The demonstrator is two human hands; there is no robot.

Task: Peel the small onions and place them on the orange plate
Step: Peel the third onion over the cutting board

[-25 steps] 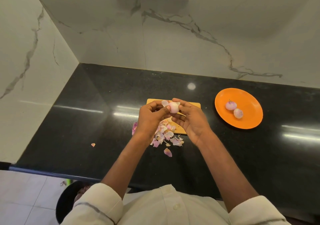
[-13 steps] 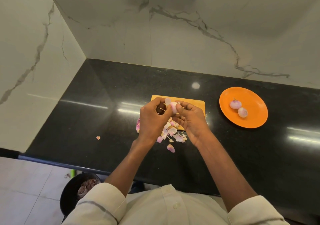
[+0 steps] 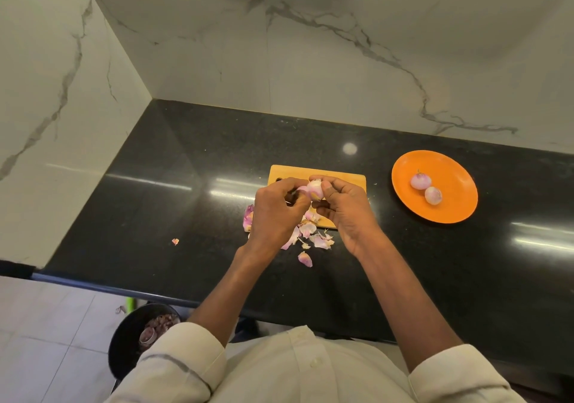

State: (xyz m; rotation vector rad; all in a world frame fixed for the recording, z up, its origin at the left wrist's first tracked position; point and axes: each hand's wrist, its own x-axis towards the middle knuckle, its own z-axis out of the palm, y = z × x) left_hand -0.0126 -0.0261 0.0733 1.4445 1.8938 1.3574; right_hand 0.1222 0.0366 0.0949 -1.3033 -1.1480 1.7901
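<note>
A small pale-pink onion (image 3: 314, 189) is pinched between the fingertips of both hands above the wooden cutting board (image 3: 341, 180). My left hand (image 3: 276, 213) grips it from the left and my right hand (image 3: 344, 208) from the right. A loose flap of skin shows at the onion's left side. The orange plate (image 3: 447, 210) lies to the right on the black counter, with two peeled onions (image 3: 421, 181) (image 3: 433, 195) on it. A heap of pink onion peels (image 3: 310, 235) lies under and in front of the hands.
The black counter (image 3: 186, 185) meets white marble walls at the back and left. One stray peel (image 3: 175, 241) lies to the left. A dark bin (image 3: 136, 337) with peelings stands on the floor below the counter's front edge (image 3: 108, 289).
Both hands stay on the onion above the board and have turned it a little between the fingertips. The head camera has shifted, so the scene sits slightly further right.
</note>
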